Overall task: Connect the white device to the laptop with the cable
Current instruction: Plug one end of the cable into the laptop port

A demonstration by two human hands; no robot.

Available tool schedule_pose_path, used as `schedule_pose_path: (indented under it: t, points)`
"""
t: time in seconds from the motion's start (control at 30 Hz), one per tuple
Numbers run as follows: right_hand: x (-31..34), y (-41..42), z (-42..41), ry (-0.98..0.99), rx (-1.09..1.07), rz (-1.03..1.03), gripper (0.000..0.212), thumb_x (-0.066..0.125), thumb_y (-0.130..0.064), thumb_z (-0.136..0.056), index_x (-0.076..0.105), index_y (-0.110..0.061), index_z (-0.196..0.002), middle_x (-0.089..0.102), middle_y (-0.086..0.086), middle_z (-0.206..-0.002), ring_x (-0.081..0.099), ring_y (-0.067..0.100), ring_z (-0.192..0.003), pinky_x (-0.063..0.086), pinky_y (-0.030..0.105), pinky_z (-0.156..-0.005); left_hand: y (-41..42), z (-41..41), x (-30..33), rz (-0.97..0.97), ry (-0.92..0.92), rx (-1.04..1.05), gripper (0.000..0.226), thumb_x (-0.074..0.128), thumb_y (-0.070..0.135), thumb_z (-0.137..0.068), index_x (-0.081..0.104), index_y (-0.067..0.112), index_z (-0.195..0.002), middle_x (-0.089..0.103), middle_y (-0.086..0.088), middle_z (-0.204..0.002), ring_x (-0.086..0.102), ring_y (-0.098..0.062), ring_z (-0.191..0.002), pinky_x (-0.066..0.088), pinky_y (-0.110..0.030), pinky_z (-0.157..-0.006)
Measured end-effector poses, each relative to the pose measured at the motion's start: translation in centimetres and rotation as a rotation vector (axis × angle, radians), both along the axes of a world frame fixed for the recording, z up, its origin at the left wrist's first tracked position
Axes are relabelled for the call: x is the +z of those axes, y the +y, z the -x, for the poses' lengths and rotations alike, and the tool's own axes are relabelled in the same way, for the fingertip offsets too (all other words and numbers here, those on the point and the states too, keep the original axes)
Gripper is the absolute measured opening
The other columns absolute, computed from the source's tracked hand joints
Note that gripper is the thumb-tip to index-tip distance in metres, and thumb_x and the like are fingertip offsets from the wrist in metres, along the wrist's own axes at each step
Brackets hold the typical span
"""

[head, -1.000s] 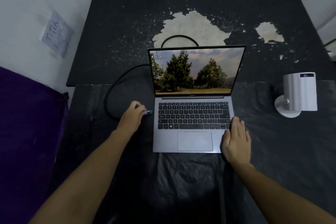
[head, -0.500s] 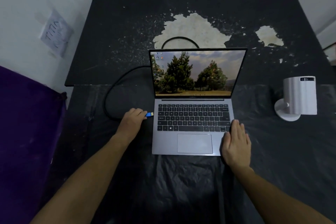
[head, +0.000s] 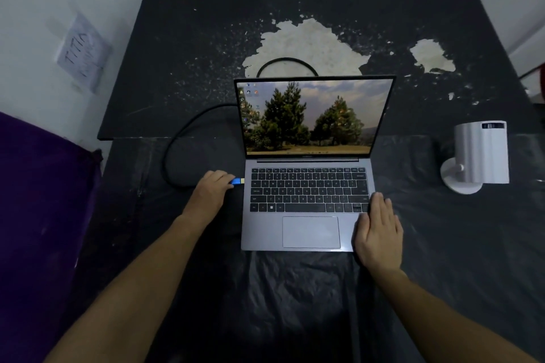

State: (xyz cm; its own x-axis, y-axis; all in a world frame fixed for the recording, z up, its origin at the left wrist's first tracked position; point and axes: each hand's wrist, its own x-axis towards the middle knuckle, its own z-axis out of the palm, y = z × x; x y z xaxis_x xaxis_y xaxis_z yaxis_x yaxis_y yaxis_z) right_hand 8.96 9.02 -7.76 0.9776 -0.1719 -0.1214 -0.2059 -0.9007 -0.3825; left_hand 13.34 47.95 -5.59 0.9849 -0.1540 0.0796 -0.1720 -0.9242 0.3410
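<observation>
An open grey laptop (head: 306, 233) sits mid-table with trees on its screen. My left hand (head: 211, 193) grips the blue plug (head: 237, 181) of a black cable (head: 174, 144), and the plug's metal tip is right at the laptop's left edge. The cable loops back to the left and runs behind the screen. My right hand (head: 379, 233) lies flat, fingers together, on the laptop's front right corner. A white cylindrical device (head: 479, 153) on a round foot stands to the right of the laptop, apart from both hands.
The dark table (head: 182, 53) has pale patches where its surface has peeled, behind the laptop. Crinkled black plastic sheeting (head: 295, 298) covers the near part. A purple cloth (head: 38, 200) lies at the left edge. A paper note (head: 84, 51) hangs on the left wall.
My left hand with the blue plug has stayed next to the laptop's left edge, the tip a little closer. The view has tilted slightly. My right hand has not moved.
</observation>
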Motion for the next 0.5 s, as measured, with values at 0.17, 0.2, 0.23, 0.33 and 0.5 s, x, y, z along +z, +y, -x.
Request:
schedule_pose_path:
  t: [0.17,0.2,0.23,0.33,0.5]
  points:
    - [0.16,0.06,0.07,0.0,0.006,-0.003,0.061,0.019,-0.037,-0.102,0.019,-0.015,-0.159,0.024,0.002,-0.166,0.014,0.017,-0.154,0.012,0.039,-0.123,0.08,-0.15,0.27,0.025,-0.003,-0.013,0.025,0.074,-0.008,-0.08,0.071,-0.004,-0.104,0.069,-0.018,-0.096,0.06,-0.033,-0.08,0.056,-0.045,-0.073]
    - [0.2,0.07,0.05,-0.003,0.004,-0.004,0.061,0.02,-0.037,-0.102,0.02,-0.014,-0.159,0.024,0.002,-0.166,0.014,0.017,-0.154,0.012,0.039,-0.122,0.12,-0.28,0.34,0.022,0.0,-0.017,0.025,0.074,-0.008,-0.08,0.071,-0.004,-0.104,0.069,-0.018,-0.096,0.06,-0.033,-0.081,0.056,-0.046,-0.074]
    - [0.23,0.05,0.05,-0.004,0.002,-0.007,0.061,0.02,-0.036,-0.102,0.02,-0.014,-0.159,0.024,0.002,-0.166,0.014,0.017,-0.154,0.012,0.039,-0.122,0.11,-0.4,0.38,0.018,0.002,-0.021,0.025,0.074,-0.008,-0.08,0.071,-0.004,-0.105,0.069,-0.018,-0.097,0.06,-0.034,-0.082,0.056,-0.047,-0.075]
    - [0.28,0.07,0.03,-0.003,0.006,-0.013,0.061,0.021,-0.036,-0.102,0.02,-0.014,-0.159,0.024,0.002,-0.166,0.014,0.017,-0.154,0.011,0.04,-0.122,0.05,-0.43,0.5,0.011,0.014,-0.021,0.026,0.074,-0.008,-0.081,0.071,-0.003,-0.106,0.069,-0.018,-0.098,0.06,-0.034,-0.084,0.056,-0.047,-0.077]
    - [0.27,0.09,-0.03,0.001,0.013,-0.01,0.06,0.021,-0.036,-0.103,0.019,-0.016,-0.159,0.024,0.001,-0.166,0.013,0.017,-0.154,0.012,0.042,-0.123,-0.15,-0.51,0.68,0.015,0.033,-0.026,0.024,0.072,-0.006,-0.082,0.071,-0.004,-0.106,0.069,-0.017,-0.098,0.06,-0.034,-0.083,0.055,-0.047,-0.076]
